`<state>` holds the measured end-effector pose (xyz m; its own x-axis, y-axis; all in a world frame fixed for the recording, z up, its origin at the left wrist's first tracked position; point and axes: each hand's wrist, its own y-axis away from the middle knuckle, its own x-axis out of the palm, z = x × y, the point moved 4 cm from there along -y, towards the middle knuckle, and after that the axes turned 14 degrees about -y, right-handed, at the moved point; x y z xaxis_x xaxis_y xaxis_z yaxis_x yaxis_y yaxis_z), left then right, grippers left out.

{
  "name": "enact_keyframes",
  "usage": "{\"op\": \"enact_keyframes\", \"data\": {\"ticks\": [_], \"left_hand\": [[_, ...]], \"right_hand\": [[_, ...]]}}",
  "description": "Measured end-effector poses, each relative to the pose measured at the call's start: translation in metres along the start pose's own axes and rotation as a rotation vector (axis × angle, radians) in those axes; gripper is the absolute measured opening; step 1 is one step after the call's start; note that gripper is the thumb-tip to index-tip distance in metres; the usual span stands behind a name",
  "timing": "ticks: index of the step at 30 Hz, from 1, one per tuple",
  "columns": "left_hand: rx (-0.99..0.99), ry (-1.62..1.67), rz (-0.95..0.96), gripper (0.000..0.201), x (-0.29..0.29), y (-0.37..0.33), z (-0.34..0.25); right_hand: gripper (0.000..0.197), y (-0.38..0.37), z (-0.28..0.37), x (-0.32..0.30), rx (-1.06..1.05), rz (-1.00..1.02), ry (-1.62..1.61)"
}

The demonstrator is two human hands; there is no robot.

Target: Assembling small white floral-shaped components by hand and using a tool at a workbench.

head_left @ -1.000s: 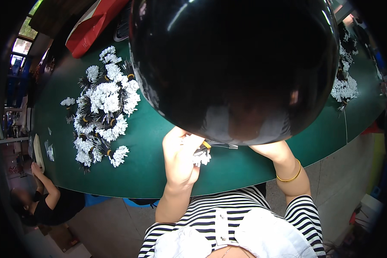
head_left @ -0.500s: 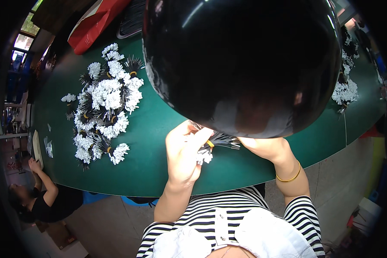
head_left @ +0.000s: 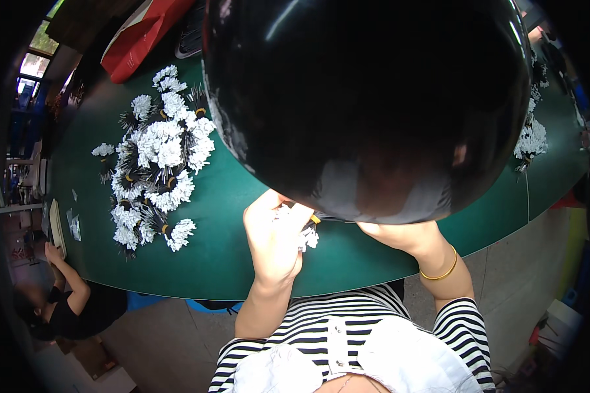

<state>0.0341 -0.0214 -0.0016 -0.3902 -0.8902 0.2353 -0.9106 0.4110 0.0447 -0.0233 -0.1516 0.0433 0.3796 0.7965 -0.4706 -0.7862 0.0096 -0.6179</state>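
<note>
My left hand (head_left: 267, 245) is closed around a bundle of black wires with white connectors (head_left: 309, 240), tied with a yellow band (head_left: 315, 219). The connectors poke out below my fingers. To the right, my right hand (head_left: 403, 236) is close to the wire ends, its fingers hidden beneath a large glossy black dome (head_left: 367, 111). Whether those fingers grip anything does not show. The dome also covers the upper edge of my left hand and most of the wires' length.
Many similar wire bundles (head_left: 160, 144) lie heaped on the green table (head_left: 236, 262) at left. More bundles (head_left: 531, 137) lie at the far right. A red bag (head_left: 134, 49) is at the back left. Another person (head_left: 69, 288) sits at the table's left end.
The dome's edge has come lower and spread wider, hiding the wire ends that showed before. My left hand has shifted slightly left, still holding the bundle. My right hand has dropped a little.
</note>
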Motion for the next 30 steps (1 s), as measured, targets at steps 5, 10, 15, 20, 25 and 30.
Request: {"op": "enact_keyframes", "data": {"ticks": [5,10,15,20,25,30], "left_hand": [[0.038,0.006,-0.008,0.01,-0.0016,-0.0005,0.0029],[0.056,-0.045,-0.016,0.009,-0.0029,-0.0016,0.0031],[0.034,-0.074,-0.032,0.009,-0.0049,-0.0011,0.0021],[-0.011,-0.086,-0.037,0.008,-0.0064,0.0015,0.0041],[0.015,-0.085,-0.069,0.006,-0.0032,-0.0006,0.0016],[-0.04,-0.079,-0.044,0.004,-0.0067,0.0006,0.0047]], "right_hand": [[0.013,0.0033,-0.0008,0.0023,-0.01,0.0,0.073],[0.015,0.0041,-0.0005,0.0042,-0.021,0.031,0.102],[0.015,0.0023,-0.0007,0.0012,0.034,-0.006,0.008],[0.013,0.0029,-0.0018,0.0033,-0.001,0.004,0.07],[0.014,0.0044,-0.0009,0.0044,-0.037,0.026,0.119],[0.014,0.0023,0.0001,0.0042,-0.038,0.018,0.111]]}}
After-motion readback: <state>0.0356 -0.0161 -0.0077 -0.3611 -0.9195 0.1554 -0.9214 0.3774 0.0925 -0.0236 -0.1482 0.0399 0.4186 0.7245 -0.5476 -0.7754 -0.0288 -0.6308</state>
